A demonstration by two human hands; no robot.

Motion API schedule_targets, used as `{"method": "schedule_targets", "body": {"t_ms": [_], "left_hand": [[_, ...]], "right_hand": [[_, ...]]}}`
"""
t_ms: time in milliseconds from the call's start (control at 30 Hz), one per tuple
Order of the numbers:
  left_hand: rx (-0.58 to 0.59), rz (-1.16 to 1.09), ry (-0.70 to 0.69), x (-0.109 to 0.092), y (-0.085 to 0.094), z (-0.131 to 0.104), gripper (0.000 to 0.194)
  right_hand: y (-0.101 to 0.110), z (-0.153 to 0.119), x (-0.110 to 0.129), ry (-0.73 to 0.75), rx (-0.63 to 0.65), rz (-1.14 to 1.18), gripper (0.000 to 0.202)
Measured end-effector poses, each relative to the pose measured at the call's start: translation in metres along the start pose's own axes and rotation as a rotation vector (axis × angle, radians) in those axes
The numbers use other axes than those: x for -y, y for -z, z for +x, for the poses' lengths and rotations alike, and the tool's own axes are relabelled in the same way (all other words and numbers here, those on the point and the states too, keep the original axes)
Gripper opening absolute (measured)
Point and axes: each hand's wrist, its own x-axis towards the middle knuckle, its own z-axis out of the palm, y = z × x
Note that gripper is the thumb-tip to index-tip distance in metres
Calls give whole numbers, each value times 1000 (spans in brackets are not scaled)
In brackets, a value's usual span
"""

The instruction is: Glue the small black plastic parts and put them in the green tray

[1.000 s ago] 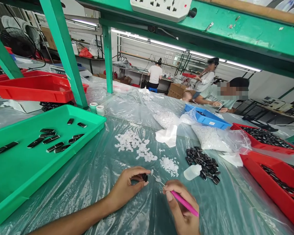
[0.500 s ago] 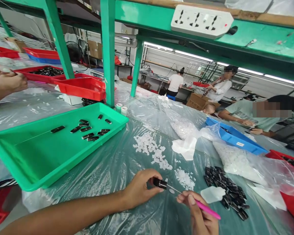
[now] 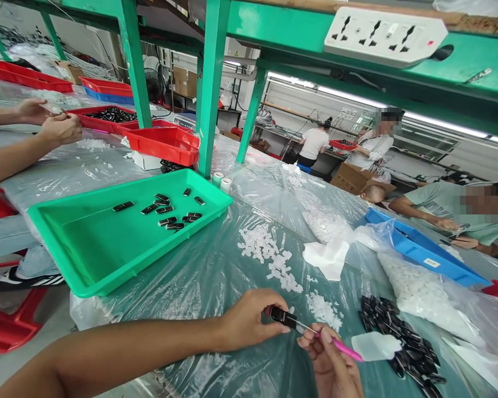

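My left hand [image 3: 255, 320] pinches a small glossy black casing [image 3: 283, 317] between thumb and fingers. In my right hand [image 3: 330, 354] is a thin metal-tipped tool with a pink handle [image 3: 346, 350]; its tip meets the right end of the casing. Just beyond the hands lie a heap of tiny white pieces [image 3: 324, 309] and a larger pile of flat white pieces [image 3: 259, 243]. To the right, a translucent squeeze bottle [image 3: 375, 346] rests on its side against a heap of black casings [image 3: 402, 337].
A green tray [image 3: 103, 282] holding several black casings stands at the left. Bags of white parts [image 3: 431, 293] and a blue bin [image 3: 435, 257] lie at the right. Green posts [image 3: 213, 88] rise behind. Another person's hands [image 3: 62, 128] work at the far left.
The view has swung left, so most things sit further right in the picture. The tool's metal shaft shows shorter, with its pink handle nearer the casing. Both hands keep their holds.
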Motion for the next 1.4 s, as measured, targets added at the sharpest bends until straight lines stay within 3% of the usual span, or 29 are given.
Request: {"method": "schedule_targets", "body": {"t_ms": [267, 600, 1000, 1400], "left_hand": [[27, -22, 45, 0, 1, 1, 19], [33, -29, 71, -2, 1, 1, 16], [33, -36, 67, -3, 0, 1, 15], [46, -57, 90, -4, 1, 1, 16]], "right_hand": [[-17, -10, 7, -24, -60, -54, 22], [-2, -2, 4, 9, -32, -165, 25], [-3, -2, 6, 45, -38, -226, 27], [-1, -3, 10, -23, -38, -179, 28]]}}
